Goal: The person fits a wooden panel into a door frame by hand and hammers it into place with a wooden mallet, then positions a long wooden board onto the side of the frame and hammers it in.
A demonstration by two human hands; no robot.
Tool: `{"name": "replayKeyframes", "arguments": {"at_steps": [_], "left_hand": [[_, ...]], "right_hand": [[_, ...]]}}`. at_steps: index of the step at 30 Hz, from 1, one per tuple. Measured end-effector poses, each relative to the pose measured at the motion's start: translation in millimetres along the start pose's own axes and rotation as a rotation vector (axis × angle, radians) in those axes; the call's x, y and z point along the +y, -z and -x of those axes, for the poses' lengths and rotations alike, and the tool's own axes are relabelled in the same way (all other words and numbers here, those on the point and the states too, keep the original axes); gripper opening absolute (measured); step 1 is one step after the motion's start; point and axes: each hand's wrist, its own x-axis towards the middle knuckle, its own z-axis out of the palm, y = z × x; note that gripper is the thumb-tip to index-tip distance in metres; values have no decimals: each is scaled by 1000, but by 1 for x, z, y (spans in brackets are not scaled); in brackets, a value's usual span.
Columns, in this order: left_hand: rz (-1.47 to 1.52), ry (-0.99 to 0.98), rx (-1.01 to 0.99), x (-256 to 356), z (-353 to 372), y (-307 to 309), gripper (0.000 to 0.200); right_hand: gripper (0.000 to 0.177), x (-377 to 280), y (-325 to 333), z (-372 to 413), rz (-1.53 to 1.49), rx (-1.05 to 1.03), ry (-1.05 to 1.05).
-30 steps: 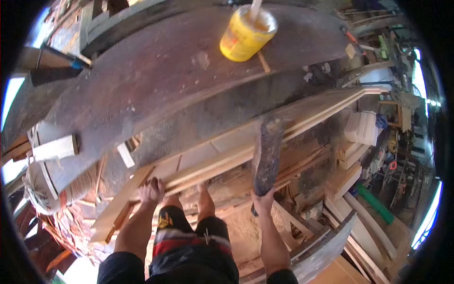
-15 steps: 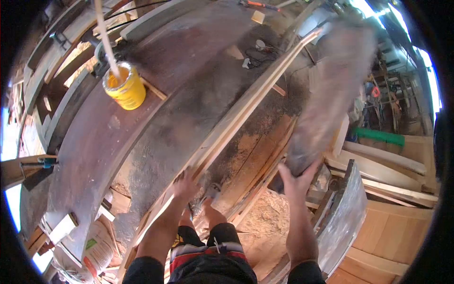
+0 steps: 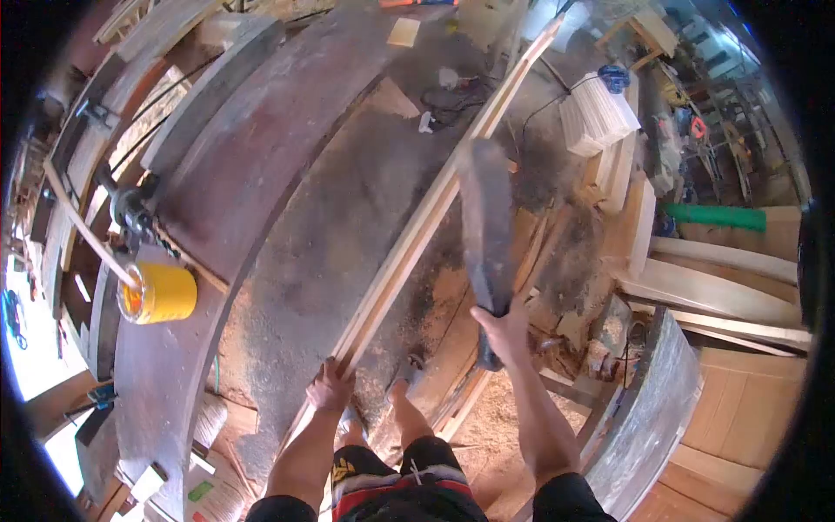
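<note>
My left hand (image 3: 330,385) is closed round the near part of a long pale wooden strip (image 3: 424,224), which runs diagonally away from me, a lengthwise groove or seam showing along it. In my right hand (image 3: 504,331) is a long, dark, flat board (image 3: 487,217), gripped near its lower end. It is smeared by motion, and its far end overlaps the pale strip in this view. Below the hands lies a brown plank (image 3: 435,348) among sawdust, beside my feet.
A yellow bucket (image 3: 165,293) with a stick in it stands on a curved dark panel (image 3: 252,165) at left. At right are a stack of pale boards (image 3: 598,113), a green tube (image 3: 718,216) and a curved grey panel (image 3: 657,426). Cables (image 3: 461,100) lie ahead.
My right hand has moved left, bringing the dark board down and across to the pale strip. My left hand stays on the strip, and the view has shifted right.
</note>
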Motion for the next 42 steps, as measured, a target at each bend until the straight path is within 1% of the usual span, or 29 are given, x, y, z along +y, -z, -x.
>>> {"name": "replayKeyframes", "arguments": {"at_steps": [1, 3, 4, 5, 7, 8, 9, 10, 12, 13, 16, 18, 19, 20, 21, 23, 24, 25, 26, 27, 29, 30, 32, 33, 34, 37, 38, 40, 42], "left_hand": [[-18, -2, 18, 2, -2, -2, 56], [-72, -9, 31, 3, 1, -5, 56], [-83, -121, 134, -3, 0, -10, 55], [-103, -98, 119, -2, 0, -11, 55], [-140, -49, 95, 2, -1, -9, 54], [-148, -100, 155, -1, -1, -13, 52], [-114, -106, 165, 1, -6, -14, 52], [-81, -106, 168, 2, -4, -13, 51], [-49, -138, 178, 5, -1, -9, 48], [-65, -143, 184, 5, 1, -12, 48], [-97, -156, 223, 3, 0, -12, 47], [-129, -126, 223, 9, 0, -11, 48], [-148, -114, 224, 11, 2, -11, 49], [-143, -111, 178, 8, 0, -12, 51], [-88, -147, 214, -17, -11, -33, 53], [19, -226, 280, -63, -30, -71, 56], [80, -265, 214, -47, -39, -69, 62], [13, -221, 146, 26, -45, -42, 63], [-58, -182, 77, 125, -44, 1, 64], [-91, -228, 88, 160, -80, -12, 66], [-129, -416, 261, 183, -176, -69, 71], [-168, -450, 339, 205, -205, -78, 74], [-216, -216, 134, 294, -174, -24, 74], [-242, -100, 32, 323, -168, -9, 74], [-285, -110, 82, 319, -173, -18, 69], [-256, -184, 208, 313, -176, -29, 68], [-247, -179, 198, 313, -185, -30, 67], [-240, -163, 155, 303, -189, -34, 64], [-255, -225, 289, 291, -185, -51, 64]], "right_hand": [[78, -23, 17, -2, -60, 1, 35], [74, -57, 35, -24, -53, 188, 248], [75, -77, 41, -37, -5, 270, 336], [76, -95, 45, -52, 42, 352, 428], [79, -119, 40, -80, -10, 407, 443], [81, -124, 35, -89, -36, 432, 452], [82, -105, 22, -99, 10, 398, 475], [82, -64, 3, -110, 60, 358, 493], [84, 6, -11, -127, 360, 55, 126], [84, 24, -9, -134, 582, -218, -247], [84, 18, 4, -128, 526, -247, -234], [83, 15, 13, -108, 561, -229, -169], [83, 19, 18, -93, 576, -218, -138], [80, 44, 13, -80, 533, -143, -60], [78, 70, 8, -68, 488, -65, 21], [78, 77, 17, -45, 459, -151, -102], [78, 78, 26, -38, 442, -143, -76], [78, 76, 34, -31, 428, -138, -51], [78, 71, 41, -29, 415, -140, -25], [78, 65, 49, -34, 370, -128, -27], [79, 45, 71, -51, 283, -105, -31], [80, 19, 89, -63, 256, -91, 18], [82, -51, 130, -98, 202, -59, 113], [74, -74, 139, -118, 141, 17, 232], [67, -91, 142, -143, 83, 94, 350], [64, -116, 128, -215, -36, 160, 345], [63, -101, 120, -234, 11, 118, 282], [60, -33, 88, -266, 105, 24, 133], [59, 33, 70, -286, 385, -155, -58]]}}
